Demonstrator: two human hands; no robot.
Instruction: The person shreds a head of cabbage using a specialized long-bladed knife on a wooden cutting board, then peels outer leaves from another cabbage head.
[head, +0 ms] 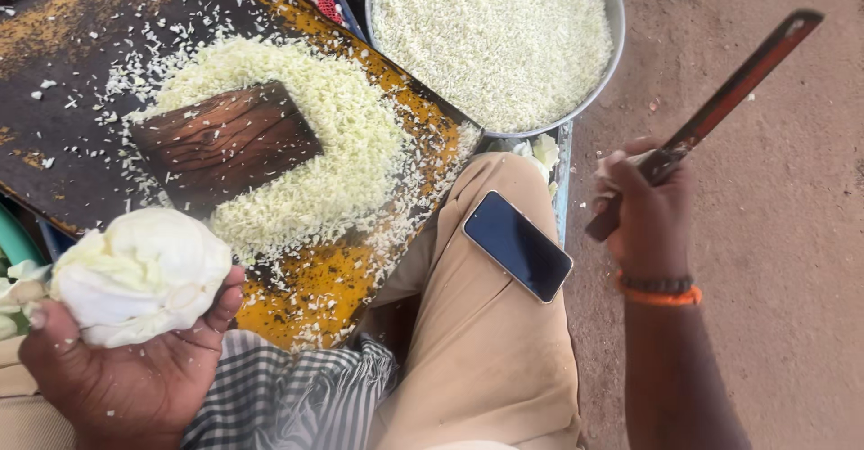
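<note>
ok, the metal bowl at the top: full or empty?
Full, or nearly. The metal bowl holds shredded cabbage spread across it almost to the rim; no bare bottom shows. Its top edge is cut off by the frame.

Chopping board heaped with shredded cabbage

A dark wooden chopping board (81, 171), yellow-stained at its edges, carries a ring of shredded cabbage (342, 135) around a bare patch; a metal basin (616, 18) of shreds sits at its two o'clock.

Bare brown dirt ground (774, 234) in flat daylight — pebbles scattered here and there, a blue crate edge (562, 189) beside it.
</note>
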